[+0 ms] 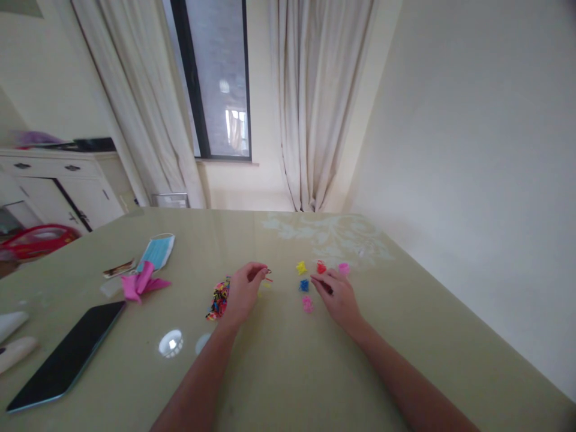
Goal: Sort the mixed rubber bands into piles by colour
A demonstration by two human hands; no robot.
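My left hand [243, 292] rests on the green table [288, 372] with its fingers pinched on a small red rubber band [268, 273]. Just left of that hand lies a mixed heap of colourful rubber bands [219, 299]. My right hand [338, 297] lies on the table with its fingers curled together; what they hold, if anything, is too small to make out. Around it sit small sorted piles: yellow [301, 267], red [321, 267], light pink [344, 268], blue [305, 285] and pink [308, 304].
At the left of the table lie a dark tablet [67, 357], a pink cloth [140, 282], a blue face mask [157, 252] and a small card [117, 269]. White objects sit at the left edge. A wall runs along the right; curtains and a window stand behind.
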